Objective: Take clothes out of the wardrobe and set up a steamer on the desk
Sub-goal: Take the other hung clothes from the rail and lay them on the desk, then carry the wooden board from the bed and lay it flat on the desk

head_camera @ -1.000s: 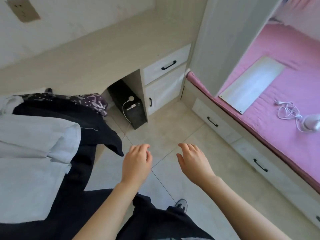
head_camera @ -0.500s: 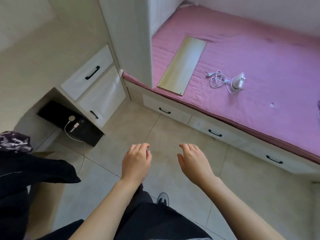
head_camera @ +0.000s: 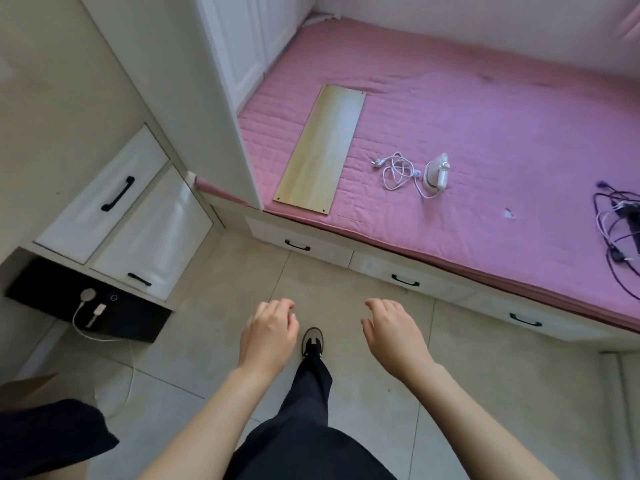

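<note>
A small white hand steamer (head_camera: 437, 173) stands on the pink bed (head_camera: 502, 126), its white cord (head_camera: 394, 169) coiled to its left. My left hand (head_camera: 268, 336) and my right hand (head_camera: 393, 332) hover side by side over the tiled floor, both empty with fingers loosely apart, well short of the bed. A corner of dark clothing (head_camera: 45, 438) shows at the lower left edge. The white wardrobe (head_camera: 221, 64) rises at the head of the bed, with the desk's side and its drawers (head_camera: 104, 199) to the left.
A pale wooden board (head_camera: 320, 148) lies on the bed left of the steamer. Dark tangled cables (head_camera: 618, 230) sit at the bed's right edge. Drawers (head_camera: 403, 278) run under the bed. A black computer case (head_camera: 86, 303) with a white cable stands under the desk. My foot (head_camera: 312, 341) is on the floor.
The view has swung right, away from the clothes on the desk and toward the bed. The steamer now sits nearer the centre. Both hands keep their pose, empty.
</note>
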`<action>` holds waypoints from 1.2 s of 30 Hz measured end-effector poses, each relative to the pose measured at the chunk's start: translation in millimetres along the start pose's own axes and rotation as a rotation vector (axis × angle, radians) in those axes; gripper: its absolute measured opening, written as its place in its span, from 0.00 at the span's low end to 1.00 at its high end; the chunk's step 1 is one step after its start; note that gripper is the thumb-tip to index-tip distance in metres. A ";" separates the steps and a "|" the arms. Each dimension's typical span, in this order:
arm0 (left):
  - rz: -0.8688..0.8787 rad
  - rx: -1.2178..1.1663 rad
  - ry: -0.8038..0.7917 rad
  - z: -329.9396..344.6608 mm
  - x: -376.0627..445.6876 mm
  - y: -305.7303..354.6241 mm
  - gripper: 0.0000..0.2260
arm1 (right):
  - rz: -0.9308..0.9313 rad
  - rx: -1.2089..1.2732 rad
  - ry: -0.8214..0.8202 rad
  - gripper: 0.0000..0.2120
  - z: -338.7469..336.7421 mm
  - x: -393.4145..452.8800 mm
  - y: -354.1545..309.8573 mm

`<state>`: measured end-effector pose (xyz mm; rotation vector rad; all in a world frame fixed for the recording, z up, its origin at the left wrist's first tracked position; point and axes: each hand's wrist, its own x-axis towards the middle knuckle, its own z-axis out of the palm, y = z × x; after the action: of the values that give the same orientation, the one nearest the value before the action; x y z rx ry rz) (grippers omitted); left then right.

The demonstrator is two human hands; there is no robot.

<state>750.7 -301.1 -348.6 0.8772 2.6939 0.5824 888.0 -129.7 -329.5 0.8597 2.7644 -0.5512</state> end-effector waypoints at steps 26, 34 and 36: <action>-0.070 -0.009 -0.113 7.8 397.2 59.7 0.11 | 0.085 0.160 -0.065 0.15 -115.0 372.9 85.9; -0.203 0.073 -0.143 40.5 500.6 73.8 0.12 | -0.032 0.051 -0.161 0.13 -122.9 497.6 124.8; -0.220 0.106 -0.152 51.6 523.6 68.8 0.13 | -0.063 0.012 -0.178 0.13 -116.3 527.5 132.2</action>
<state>391.0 82.2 -421.3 0.6101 2.6532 0.3143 527.3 284.9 -414.7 0.6915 2.6362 -0.6234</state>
